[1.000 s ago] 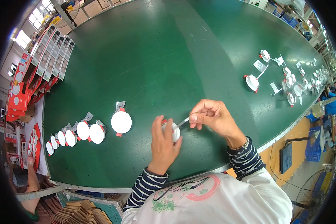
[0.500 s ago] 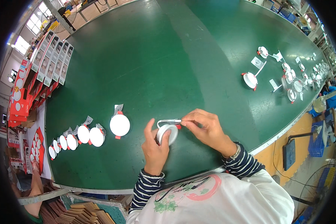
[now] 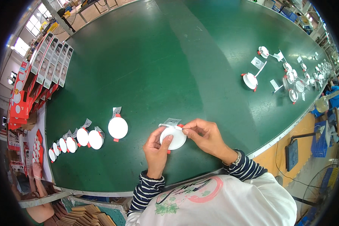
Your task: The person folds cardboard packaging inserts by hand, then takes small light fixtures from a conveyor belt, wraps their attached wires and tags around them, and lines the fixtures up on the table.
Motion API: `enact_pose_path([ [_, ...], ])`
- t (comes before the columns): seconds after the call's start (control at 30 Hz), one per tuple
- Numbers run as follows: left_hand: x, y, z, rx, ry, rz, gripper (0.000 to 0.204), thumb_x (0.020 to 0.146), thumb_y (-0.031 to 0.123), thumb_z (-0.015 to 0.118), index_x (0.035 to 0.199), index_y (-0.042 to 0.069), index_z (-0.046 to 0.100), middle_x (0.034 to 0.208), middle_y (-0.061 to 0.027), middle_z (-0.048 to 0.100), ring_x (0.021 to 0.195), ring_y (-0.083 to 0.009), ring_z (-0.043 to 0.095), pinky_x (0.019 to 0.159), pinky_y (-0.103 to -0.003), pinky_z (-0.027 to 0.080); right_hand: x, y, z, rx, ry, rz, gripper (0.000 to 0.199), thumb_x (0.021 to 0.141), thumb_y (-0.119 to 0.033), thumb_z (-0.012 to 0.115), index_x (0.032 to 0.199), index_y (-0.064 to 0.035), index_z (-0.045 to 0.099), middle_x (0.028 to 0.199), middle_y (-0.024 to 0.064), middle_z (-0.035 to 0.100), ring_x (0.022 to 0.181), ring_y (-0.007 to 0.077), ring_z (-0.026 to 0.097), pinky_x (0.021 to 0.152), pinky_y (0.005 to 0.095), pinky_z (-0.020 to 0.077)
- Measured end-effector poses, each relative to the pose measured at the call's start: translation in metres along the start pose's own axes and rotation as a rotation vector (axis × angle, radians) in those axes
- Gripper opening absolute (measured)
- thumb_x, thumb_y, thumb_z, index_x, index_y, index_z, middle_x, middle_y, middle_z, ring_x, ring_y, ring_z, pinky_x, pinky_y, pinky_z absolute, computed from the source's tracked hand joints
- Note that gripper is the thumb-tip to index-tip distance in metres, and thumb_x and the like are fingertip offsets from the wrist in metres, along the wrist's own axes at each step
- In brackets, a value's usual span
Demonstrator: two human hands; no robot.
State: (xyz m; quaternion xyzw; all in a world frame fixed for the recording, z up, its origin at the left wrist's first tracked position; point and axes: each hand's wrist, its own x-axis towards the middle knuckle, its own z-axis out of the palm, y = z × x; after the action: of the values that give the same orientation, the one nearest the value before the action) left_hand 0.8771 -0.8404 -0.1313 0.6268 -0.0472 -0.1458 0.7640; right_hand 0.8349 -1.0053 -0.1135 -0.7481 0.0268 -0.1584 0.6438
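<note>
A round white downlight (image 3: 176, 139) with red clips is held between my two hands above the green surface. Its flat white face is turned up. My left hand (image 3: 156, 152) grips it from the left side, thumb lying on the face and fingers underneath. At its upper right edge, my right hand (image 3: 207, 138) pinches by a red clip (image 3: 180, 125); the cable end there is mostly hidden by the fingers. A clear printed tag (image 3: 172, 122) and part of the white cable (image 3: 164, 125) show along the light's top edge.
Several downlights (image 3: 118, 128) lie in a row to the left on the green tabletop (image 3: 147, 75). More lights with cables and tags (image 3: 250, 81) are spread at the right. Stacked boxes (image 3: 49, 60) stand at the far left, near a co-worker's arm (image 3: 37, 177).
The downlight has turned from tilted to face-up, and its cable has gone from a raised loop to lying along the edge. Lights on the tabletop sit slightly further left. The co-worker's arm has moved.
</note>
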Motion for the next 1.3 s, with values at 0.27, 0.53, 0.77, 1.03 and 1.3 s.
enact_pose_path([
  [0.27, -0.007, -0.006, 0.007, -0.190, -0.002, 0.009, 0.036, 0.084, 0.006, 0.067, 0.116, -0.005, 0.054, 0.104, -0.0123, 0.064, 0.091, -0.0138, 0.062, 0.079, -0.025, 0.051, 0.002, -0.001, -0.012, 0.187, -0.038, 0.295, 0.011, 0.087, -0.009, 0.064, 0.092, 0.0009, 0.065, 0.079, 0.0028, 0.066, 0.068, 0.0037, 0.056, 0.060, 0.0206, 0.0465],
  [0.53, -0.006, -0.010, 0.005, -0.375, -0.087, -0.124, 0.036, 0.084, 0.007, 0.068, 0.115, -0.005, 0.055, 0.103, -0.0107, 0.064, 0.092, -0.0149, 0.062, 0.081, -0.027, 0.051, 0.009, -0.010, -0.028, 0.340, -0.210, 0.464, 0.013, 0.087, -0.014, 0.066, 0.091, -0.0017, 0.065, 0.076, 0.0024, 0.065, 0.064, 0.0064, 0.057, 0.056, 0.0208, 0.0461],
  [0.77, -0.003, -0.006, 0.003, -0.474, -0.246, -0.261, 0.035, 0.085, 0.019, 0.067, 0.111, -0.001, 0.057, 0.103, -0.0118, 0.064, 0.090, -0.0185, 0.064, 0.082, -0.032, 0.052, 0.007, -0.006, -0.033, 0.377, -0.247, 0.517, 0.013, 0.084, -0.014, 0.069, 0.086, -0.0018, 0.065, 0.073, 0.0025, 0.065, 0.061, 0.0070, 0.058, 0.052, 0.0208, 0.0462],
  [1.03, -0.002, -0.025, -0.003, -0.799, -0.511, -0.499, 0.032, 0.089, 0.022, 0.061, 0.113, 0.002, 0.054, 0.097, -0.0118, 0.063, 0.083, -0.0223, 0.065, 0.057, -0.035, 0.058, 0.002, -0.002, -0.030, 0.728, -0.405, 0.779, 0.015, 0.084, -0.015, 0.069, 0.085, -0.0021, 0.063, 0.065, 0.0038, 0.059, 0.053, 0.0087, 0.053, 0.045, 0.0215, 0.0405],
  [1.3, 0.013, -0.009, 0.008, -0.529, -0.139, -0.373, 0.037, 0.093, 0.023, 0.052, 0.124, 0.006, 0.045, 0.104, -0.0101, 0.061, 0.085, -0.0215, 0.065, 0.053, -0.033, 0.058, 0.016, 0.017, -0.043, 0.533, -0.176, 0.610, 0.024, 0.084, -0.030, 0.069, 0.083, -0.0074, 0.063, 0.066, -0.0021, 0.058, 0.053, 0.0044, 0.048, 0.046, 0.0176, 0.0355],
])
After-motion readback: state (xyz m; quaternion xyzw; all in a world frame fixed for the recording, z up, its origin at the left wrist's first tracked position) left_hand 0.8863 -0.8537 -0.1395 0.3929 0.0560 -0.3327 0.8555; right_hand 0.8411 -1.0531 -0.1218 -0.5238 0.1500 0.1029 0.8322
